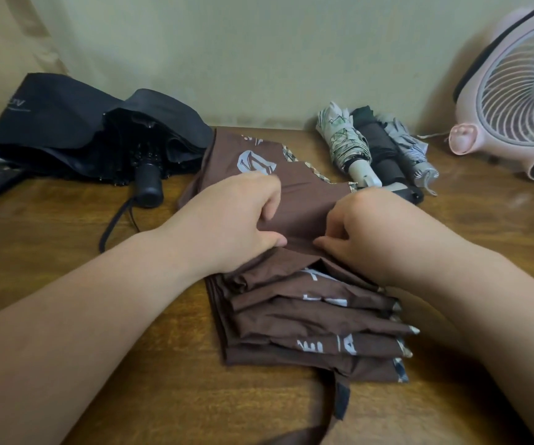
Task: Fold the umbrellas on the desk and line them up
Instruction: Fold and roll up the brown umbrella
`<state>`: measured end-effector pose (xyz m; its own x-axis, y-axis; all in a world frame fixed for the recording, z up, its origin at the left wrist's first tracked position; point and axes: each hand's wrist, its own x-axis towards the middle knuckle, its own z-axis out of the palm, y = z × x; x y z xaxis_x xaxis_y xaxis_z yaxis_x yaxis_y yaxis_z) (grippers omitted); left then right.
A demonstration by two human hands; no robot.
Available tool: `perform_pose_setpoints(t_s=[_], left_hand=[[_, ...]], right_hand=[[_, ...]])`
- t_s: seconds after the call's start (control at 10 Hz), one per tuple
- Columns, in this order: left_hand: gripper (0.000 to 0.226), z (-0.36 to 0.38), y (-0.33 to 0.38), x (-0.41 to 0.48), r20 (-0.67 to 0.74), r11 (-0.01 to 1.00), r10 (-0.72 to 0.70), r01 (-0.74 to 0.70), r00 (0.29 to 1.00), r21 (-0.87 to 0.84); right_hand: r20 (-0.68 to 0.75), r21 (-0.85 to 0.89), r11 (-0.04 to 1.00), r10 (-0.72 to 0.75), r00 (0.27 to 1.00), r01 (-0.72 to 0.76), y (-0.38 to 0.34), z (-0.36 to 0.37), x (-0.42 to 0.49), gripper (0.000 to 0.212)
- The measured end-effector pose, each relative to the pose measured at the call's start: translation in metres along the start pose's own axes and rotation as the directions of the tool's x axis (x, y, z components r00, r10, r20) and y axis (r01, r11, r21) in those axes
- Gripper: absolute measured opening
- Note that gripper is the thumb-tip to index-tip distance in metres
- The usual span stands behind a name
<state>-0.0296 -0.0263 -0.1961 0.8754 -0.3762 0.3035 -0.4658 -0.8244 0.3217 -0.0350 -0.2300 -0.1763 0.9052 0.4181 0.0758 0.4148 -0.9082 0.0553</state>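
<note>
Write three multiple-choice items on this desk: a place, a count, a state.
1. The pink fan stands: A far right of the desk; B front left; C front centre.
2. Folded umbrellas in the row beside the fan: A one; B three; C five.
3. The left hand and right hand: A pinch the brown umbrella cloth; B lie flat on the desk; C hold the fan.
Key: 1 A, it sits at the desk's right edge. 2 B, three lie side by side. 3 A, the fingers of both curl into a brown fold.
</note>
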Motion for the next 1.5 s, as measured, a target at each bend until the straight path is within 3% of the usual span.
perform_pose_setpoints(t_s=[0.1, 0.2, 0.3, 0.4, 0.6, 0.7, 0.9, 1.0, 1.1, 1.2, 1.3, 1.5], left_hand=[[0.052, 0.0, 0.002, -0.001, 0.004, 0.998, -0.054, 0.054, 0.999, -0.024], [0.061, -0.001, 0.002, 0.0, 0.022, 0.999, -0.03, 0.029, 0.999, 0.017], [0.056, 0.0, 0.003, 0.001, 0.031, 0.999, -0.035, 0.033, 0.999, 0.038], [0.049, 0.002, 0.003, 0.0, 0.008, 0.999, -0.043, 0.043, 0.999, 0.023], [0.051, 0.004, -0.005, -0.001, -0.031, 1.0, 0.017, -0.017, 0.999, 0.005], [0.057, 0.006, -0.012, -0.008, 0.006, 0.987, 0.113, -0.113, 0.994, 0.114], [0.076, -0.013, -0.022, -0.014, 0.236, 0.978, 0.172, -0.195, 0.957, 0.079], [0.076, -0.022, -0.016, -0.023, 0.179, 0.962, 0.255, -0.267, 0.95, 0.049], [0.067, -0.016, 0.012, -0.033, 0.072, 0.96, 0.279, -0.278, 0.958, -0.018], [0.079, -0.005, 0.036, -0.039, 0.217, 0.986, 0.16, -0.147, 0.963, -0.077], [0.101, 0.001, 0.036, -0.045, 0.34, 0.985, 0.118, -0.154, 0.933, 0.081], [0.103, 0.0, 0.037, -0.052, 0.453, 0.941, 0.05, -0.194, 0.89, 0.277]], right_hand=[[-0.122, 0.019, 1.0, 0.015, 0.992, -0.013, 0.001, -0.004, 0.003, 0.035], [-0.124, -0.116, 0.989, -0.105, 0.987, 0.091, 0.004, -0.012, 0.011, 0.07], [0.085, -0.005, 0.973, -0.23, 0.97, 0.231, -0.004, -0.019, 0.022, 0.068], [0.136, -0.044, 0.968, -0.241, 0.961, 0.249, -0.008, -0.001, 0.02, 0.069], [-0.051, -0.146, 0.952, -0.279, 0.959, 0.269, 0.005, 0.037, 0.011, 0.086], [-0.072, -0.156, 0.945, -0.3, 0.951, 0.286, 0.006, 0.038, 0.013, 0.1], [-0.072, -0.124, 0.926, -0.366, 0.928, 0.355, 0.014, 0.037, 0.011, 0.122], [-0.08, -0.12, 0.923, -0.376, 0.923, 0.366, 0.019, 0.034, 0.004, 0.132], [-0.104, 0.07, 0.88, -0.462, 0.881, 0.47, -0.009, 0.029, 0.022, 0.131], [-0.509, 0.295, 0.43, -0.685, 0.521, 0.853, -0.029, 0.042, 0.016, 0.104], [0.046, 0.062, 0.909, -0.415, 0.909, 0.412, -0.01, 0.024, 0.022, 0.145], [0.217, -0.136, 0.969, -0.172, 0.961, 0.204, 0.015, 0.006, -0.013, 0.16]])
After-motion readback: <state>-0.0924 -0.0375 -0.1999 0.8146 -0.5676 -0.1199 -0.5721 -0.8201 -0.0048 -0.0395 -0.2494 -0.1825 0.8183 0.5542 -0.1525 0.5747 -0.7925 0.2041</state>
